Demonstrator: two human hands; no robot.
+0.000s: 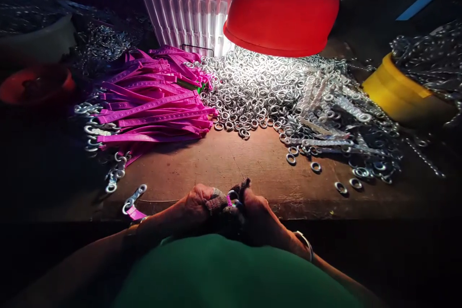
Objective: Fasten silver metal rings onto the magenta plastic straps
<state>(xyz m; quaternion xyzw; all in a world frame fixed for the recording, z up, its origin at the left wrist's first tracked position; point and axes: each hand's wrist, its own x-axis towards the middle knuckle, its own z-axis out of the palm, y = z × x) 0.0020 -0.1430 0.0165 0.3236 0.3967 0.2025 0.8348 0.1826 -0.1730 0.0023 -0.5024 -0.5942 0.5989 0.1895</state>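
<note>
Bare tabletop (216,159) open between strap pile (155,101), ring heap (260,91) and near edge. Pink strap (229,200) at that edge between the hands, only a stub showing; long axis and heading hidden. Left hand (198,199): fingers curled, pinching strap. Right hand (258,207): fingers bent in beside it; grip too dark to tell.

Both forearms (162,219) slant inward — left hand (198,200) and right hand (258,206) curled, nearly meeting before the torso (224,272) — knuckles upward.

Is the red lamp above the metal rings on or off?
On: bright white light shows beneath the red lamp, washing out the metal rings closest to it.
</note>
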